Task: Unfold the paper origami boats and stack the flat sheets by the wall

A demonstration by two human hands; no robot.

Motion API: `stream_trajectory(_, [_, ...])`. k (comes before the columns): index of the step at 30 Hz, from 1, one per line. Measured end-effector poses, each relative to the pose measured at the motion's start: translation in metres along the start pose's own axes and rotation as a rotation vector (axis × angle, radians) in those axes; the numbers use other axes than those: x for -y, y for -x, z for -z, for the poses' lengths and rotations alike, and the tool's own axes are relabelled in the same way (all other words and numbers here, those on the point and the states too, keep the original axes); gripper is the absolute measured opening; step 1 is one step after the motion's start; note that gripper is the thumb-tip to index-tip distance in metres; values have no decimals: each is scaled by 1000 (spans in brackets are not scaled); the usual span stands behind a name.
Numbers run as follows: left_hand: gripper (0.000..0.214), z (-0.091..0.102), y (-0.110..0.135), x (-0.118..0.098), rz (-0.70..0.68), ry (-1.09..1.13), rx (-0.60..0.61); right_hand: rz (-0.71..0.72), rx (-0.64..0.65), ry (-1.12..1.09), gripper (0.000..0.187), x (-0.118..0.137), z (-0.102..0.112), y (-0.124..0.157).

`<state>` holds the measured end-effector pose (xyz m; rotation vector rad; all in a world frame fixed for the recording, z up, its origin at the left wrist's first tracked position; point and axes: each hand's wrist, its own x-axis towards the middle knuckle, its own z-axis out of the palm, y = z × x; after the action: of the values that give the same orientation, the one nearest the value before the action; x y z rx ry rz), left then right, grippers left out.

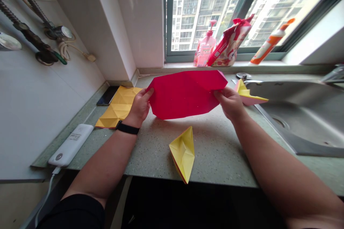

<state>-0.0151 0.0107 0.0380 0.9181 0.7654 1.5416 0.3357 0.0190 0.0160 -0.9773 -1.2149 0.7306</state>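
A large red sheet of folded paper (185, 93) is held up above the green speckled counter (220, 150). My left hand (139, 107) pinches its left edge, thumb on the front. My right hand (230, 102) grips its right edge. A black band circles my left wrist. A yellow folded paper boat (184, 152) lies on the counter below the red sheet, near the front edge. A second yellow and pink folded piece (248, 94) sits just behind my right hand by the sink.
A creased yellow sheet (119, 107) and a dark phone (107, 95) lie at the left. A white power bank (71, 145) rests by the wall. A steel sink (303, 114) is at the right. A pink pump bottle (204, 47), a red bag (228, 43) and an orange-capped bottle (268, 43) stand on the windowsill.
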Motion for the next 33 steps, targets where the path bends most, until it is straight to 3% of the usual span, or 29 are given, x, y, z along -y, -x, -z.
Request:
stream_trajectory(8, [26,-2,9,-13,-293,-230,28,51,-35,30,32,-4,5,-6])
stream_trajectory(13, [20,-5,16,-12,-336,-351,109,66,-67,165,33,-9,18,-11])
stream_trajectory(20, [11,0,12,-8,-371,-575,143,25,-22,235,19,-14,27,-14])
stream_trajectory(22, [13,2,11,-7,-366,-733,203,-17,-46,208,20,-16,32,-20])
stream_trajectory(28, [24,5,15,6,-298,-980,430,-7,-396,79,19,-11,52,-39])
stream_trajectory(31, [27,4,18,13,-291,-1056,531,88,-420,146,14,2,44,-30])
stream_trajectory(33, [28,5,20,14,-282,-1121,599,194,-310,271,15,11,27,-16])
